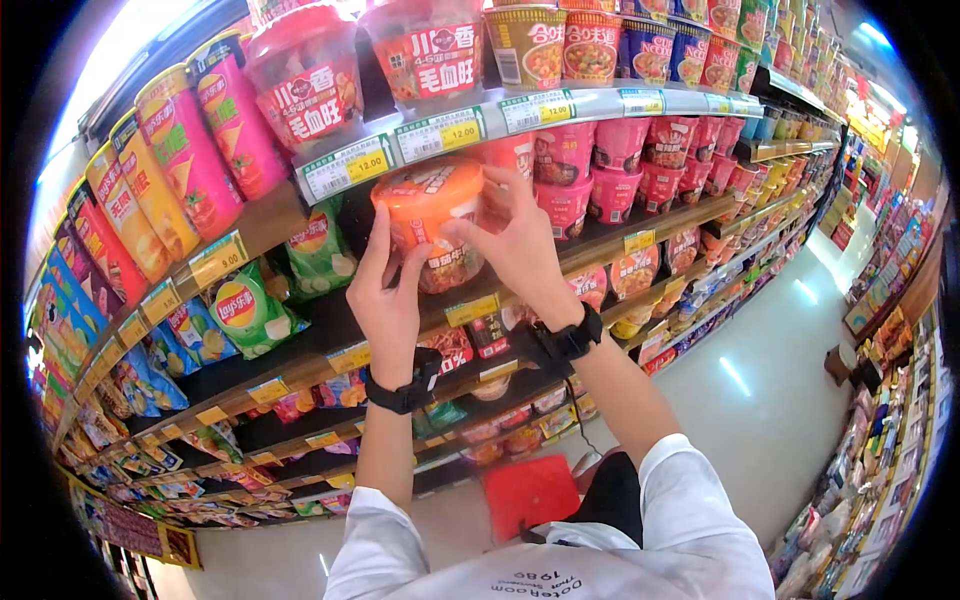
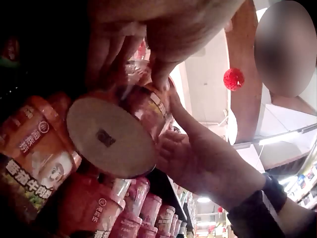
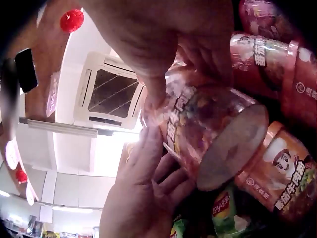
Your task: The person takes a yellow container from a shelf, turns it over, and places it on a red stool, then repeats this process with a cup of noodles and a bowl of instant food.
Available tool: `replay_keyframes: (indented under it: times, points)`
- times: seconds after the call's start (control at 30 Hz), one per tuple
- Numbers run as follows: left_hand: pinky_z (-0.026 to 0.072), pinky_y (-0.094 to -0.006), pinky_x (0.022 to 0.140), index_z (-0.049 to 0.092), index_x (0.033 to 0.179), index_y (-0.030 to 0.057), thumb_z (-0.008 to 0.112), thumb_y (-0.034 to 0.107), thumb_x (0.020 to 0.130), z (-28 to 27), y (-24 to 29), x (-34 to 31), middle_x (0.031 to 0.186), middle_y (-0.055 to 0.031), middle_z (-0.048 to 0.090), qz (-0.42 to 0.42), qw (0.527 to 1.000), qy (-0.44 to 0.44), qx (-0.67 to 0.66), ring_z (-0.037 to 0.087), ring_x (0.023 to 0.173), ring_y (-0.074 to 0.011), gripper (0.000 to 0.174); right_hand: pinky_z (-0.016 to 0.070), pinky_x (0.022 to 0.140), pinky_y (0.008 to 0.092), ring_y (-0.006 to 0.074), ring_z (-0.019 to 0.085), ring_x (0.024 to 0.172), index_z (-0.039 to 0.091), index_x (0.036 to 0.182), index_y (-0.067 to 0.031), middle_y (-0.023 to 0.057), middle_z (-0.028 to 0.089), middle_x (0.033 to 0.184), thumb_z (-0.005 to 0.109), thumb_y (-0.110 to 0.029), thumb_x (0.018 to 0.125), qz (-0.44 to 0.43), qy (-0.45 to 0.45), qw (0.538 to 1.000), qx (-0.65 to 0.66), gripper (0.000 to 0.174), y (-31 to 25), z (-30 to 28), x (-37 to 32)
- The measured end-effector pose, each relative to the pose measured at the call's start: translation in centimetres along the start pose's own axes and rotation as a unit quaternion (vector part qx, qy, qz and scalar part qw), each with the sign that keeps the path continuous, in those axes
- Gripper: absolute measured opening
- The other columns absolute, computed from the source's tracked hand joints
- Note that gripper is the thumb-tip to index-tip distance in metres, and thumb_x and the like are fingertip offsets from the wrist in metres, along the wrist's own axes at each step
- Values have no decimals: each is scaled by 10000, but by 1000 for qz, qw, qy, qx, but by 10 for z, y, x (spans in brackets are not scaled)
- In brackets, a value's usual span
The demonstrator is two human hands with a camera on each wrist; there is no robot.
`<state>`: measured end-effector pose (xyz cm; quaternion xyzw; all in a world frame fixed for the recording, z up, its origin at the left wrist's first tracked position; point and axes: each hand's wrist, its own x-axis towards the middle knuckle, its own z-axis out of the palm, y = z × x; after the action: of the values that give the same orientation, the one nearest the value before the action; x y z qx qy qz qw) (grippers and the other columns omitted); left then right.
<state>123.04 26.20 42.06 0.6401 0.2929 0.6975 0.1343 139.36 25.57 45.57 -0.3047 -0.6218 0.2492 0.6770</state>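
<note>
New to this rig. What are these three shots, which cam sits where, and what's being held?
No machine here: a person works with two bare hands and wears three cameras. The head view looks forward and down at shop shelves. There the left hand and right hand both grip one orange tub in front of rows of pink cups, with green crisp bags lower left. The other two views come from cameras strapped to each wrist; they show the same tub close up from below, its pale base towards you.

You're in a supermarket aisle: long brown wooden shelves (image 1: 272, 222) across the left carry yellow-and-white paper price tags (image 1: 440, 133), pink plastic noodle cups (image 1: 620, 145) and, upper left, tall cardboard crisp tubes (image 1: 235, 120)
</note>
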Motion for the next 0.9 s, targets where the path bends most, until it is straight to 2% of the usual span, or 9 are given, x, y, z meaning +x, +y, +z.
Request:
replay_keyframes:
  times: [0.1, 0.2, 0.27, 0.37, 0.4, 0.47, 0.67, 0.83, 0.9]
  points:
    - [497, -281, 927, 513, 1421, 37, 703, 7, 895, 3, -7, 6, 1207, -94, 653, -7, 1000, 4, -13, 607, 1053, -114, 560, 492, 939, 324, 207, 622, 1130, 426, 1343, 72, 197, 632, 1244, 831, -197, 783, 32, -1, 996, -83, 741, -6, 2, 11]
    - [475, -272, 953, 489, 1434, 19, 684, 5, 912, 5, 9, 13, 1190, -68, 637, -15, 999, 17, -46, 604, 1055, -121, 558, 508, 846, 303, 181, 644, 998, 441, 1333, 74, 182, 663, 1184, 811, -225, 804, -57, 10, 998, -30, 711, 9, 9, 21]
    - [457, -266, 971, 467, 1445, 3, 673, 0, 920, 7, 15, 16, 1190, -61, 626, -10, 996, 25, -80, 597, 1070, -126, 564, 510, 837, 306, 183, 643, 985, 441, 1330, 76, 192, 661, 1184, 813, -224, 792, -60, 5, 998, 0, 720, 6, 12, 21]
    - [429, -324, 1048, 396, 1475, -16, 648, -14, 929, 6, 0, 19, 1407, -154, 514, -21, 997, 6, -68, 536, 1239, -177, 602, 508, 871, 327, 207, 642, 1024, 436, 1323, 85, 210, 642, 1193, 814, -192, 781, -31, 12, 999, -1, 717, 26, 13, 27]
    - [425, -337, 1058, 369, 1486, -17, 646, -12, 929, 9, -6, 21, 1433, -178, 491, -9, 998, 12, -69, 533, 1253, -196, 622, 513, 791, 342, 211, 635, 909, 444, 1315, 82, 191, 644, 1120, 808, -196, 786, -115, 43, 992, -12, 700, 39, 16, 30]
    - [407, -347, 1055, 290, 1504, 30, 668, 88, 944, 9, -14, 23, 1435, -265, 467, -43, 996, 26, -71, 522, 1283, -257, 678, 503, 724, 367, 227, 601, 808, 438, 1316, 82, 178, 625, 1020, 797, -199, 793, -150, 52, 987, -24, 694, 40, 19, 35]
    - [381, -383, 1097, 324, 1448, -2, 657, 84, 949, 14, -52, 40, 1449, -234, 429, -10, 998, -4, -57, 468, 1328, -285, 606, 504, 703, 370, 248, 586, 757, 414, 1326, 80, 169, 595, 902, 774, -193, 804, -60, 14, 994, -88, 691, 47, 20, 48]
    - [401, -392, 1084, 288, 1452, 8, 693, 77, 916, 20, -77, 46, 1431, -208, 438, 13, 1000, -5, -22, 453, 1334, -284, 675, 504, 751, 504, 488, 614, 920, 336, 1366, 89, 334, 625, 977, 685, -194, 870, -86, -15, 985, -149, 670, 53, 25, 54]
    - [427, -393, 1056, 261, 1458, 12, 719, 94, 896, 24, -76, 41, 1413, -210, 457, -8, 1000, 8, -25, 476, 1315, -284, 730, 503, 757, 506, 486, 614, 911, 332, 1367, 92, 329, 625, 974, 675, -175, 871, -79, -18, 986, -148, 660, 55, 26, 52]
